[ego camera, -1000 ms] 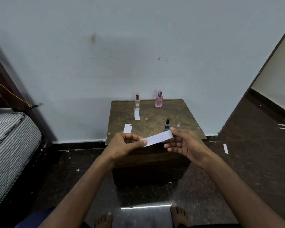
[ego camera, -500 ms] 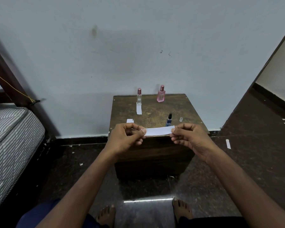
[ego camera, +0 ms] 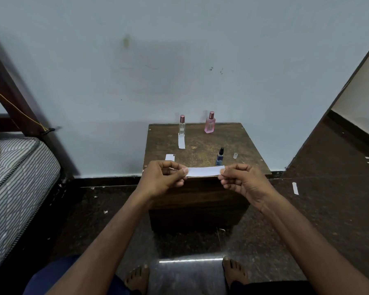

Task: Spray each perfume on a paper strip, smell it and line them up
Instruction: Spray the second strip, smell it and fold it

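Note:
I hold a white paper strip (ego camera: 203, 171) level over the front edge of a small wooden table (ego camera: 202, 143). My left hand (ego camera: 161, 177) pinches its left end and my right hand (ego camera: 242, 179) pinches its right end. At the back of the table stand a clear bottle with a pink cap (ego camera: 182, 125) and a pink bottle (ego camera: 210, 122). A used strip (ego camera: 181, 141) lies in front of the clear bottle. A small blue bottle (ego camera: 219, 156) stands uncapped near the front, its clear cap (ego camera: 235, 155) beside it.
More paper pieces (ego camera: 170, 157) lie on the table's left side behind my left hand. A striped mattress (ego camera: 13, 179) is at the left. A paper scrap (ego camera: 295, 188) lies on the dark floor at the right. My bare feet (ego camera: 136, 277) are below.
The strip was tilted with its right end higher; it is now level, stretched between both hands, and my right hand has closed into a pinch on its end.

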The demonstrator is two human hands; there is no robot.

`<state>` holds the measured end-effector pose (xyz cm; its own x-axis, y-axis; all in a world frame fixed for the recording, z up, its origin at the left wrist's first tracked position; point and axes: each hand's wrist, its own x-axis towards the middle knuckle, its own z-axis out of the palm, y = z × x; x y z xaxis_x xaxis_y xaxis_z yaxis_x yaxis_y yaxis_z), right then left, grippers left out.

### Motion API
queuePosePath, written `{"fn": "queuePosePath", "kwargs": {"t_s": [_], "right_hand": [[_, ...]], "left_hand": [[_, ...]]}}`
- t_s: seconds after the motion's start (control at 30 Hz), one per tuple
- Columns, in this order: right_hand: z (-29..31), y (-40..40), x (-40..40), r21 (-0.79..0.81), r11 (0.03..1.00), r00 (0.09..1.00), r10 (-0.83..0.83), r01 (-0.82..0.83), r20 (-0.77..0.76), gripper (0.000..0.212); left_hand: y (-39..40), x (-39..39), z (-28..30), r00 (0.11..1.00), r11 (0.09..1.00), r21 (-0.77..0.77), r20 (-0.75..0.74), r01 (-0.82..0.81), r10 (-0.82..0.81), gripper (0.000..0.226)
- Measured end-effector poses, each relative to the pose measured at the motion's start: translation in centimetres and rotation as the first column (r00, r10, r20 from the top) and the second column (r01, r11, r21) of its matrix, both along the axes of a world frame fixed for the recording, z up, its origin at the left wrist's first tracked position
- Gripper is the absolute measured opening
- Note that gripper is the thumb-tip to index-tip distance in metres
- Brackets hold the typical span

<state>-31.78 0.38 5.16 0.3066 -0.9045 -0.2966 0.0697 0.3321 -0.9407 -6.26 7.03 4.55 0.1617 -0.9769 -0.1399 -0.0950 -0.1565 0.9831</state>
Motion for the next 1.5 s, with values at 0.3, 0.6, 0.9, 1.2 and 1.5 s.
{"fn": "queuePosePath", "kwargs": {"t_s": [0.3, 0.6, 0.9, 1.2, 1.5], "right_hand": [[0.1, -0.1, 0.1, 0.009, 1.000, 0.999, -0.023, 0.023, 0.029, 0.009], [0.1, -0.2, 0.1, -0.057, 0.998, 0.999, 0.002, 0.000, 0.037, 0.029], [0.1, -1.1, -1.3, -0.089, 0.990, 0.981, 0.095, -0.111, -0.169, 0.045], [-5.1, -2.8, -1.2, -0.069, 0.745, 0.099, -0.004, -0.664, -0.995, 0.094], [-5.3, -2.8, -0.9, -0.023, 0.729, 0.038, 0.003, -0.684, -0.999, 0.094]], "left_hand": [[0.0, -0.2, 0.3, 0.999, 0.995, -0.101, -0.043, 0.003, -0.007, 0.015], [0.0, 0.1, 1.1, 1.000, 0.998, -0.052, -0.021, -0.024, 0.023, 0.015], [-0.1, -0.4, 1.1, 0.935, 0.995, -0.102, -0.350, 0.017, -0.052, 0.018], [-1.0, -1.2, 0.3, 0.956, 0.991, 0.006, -0.264, -0.133, 0.130, 0.016], [-1.0, -0.4, -0.6, 0.978, 0.978, -0.012, 0.010, -0.207, 0.207, 0.025]]}}
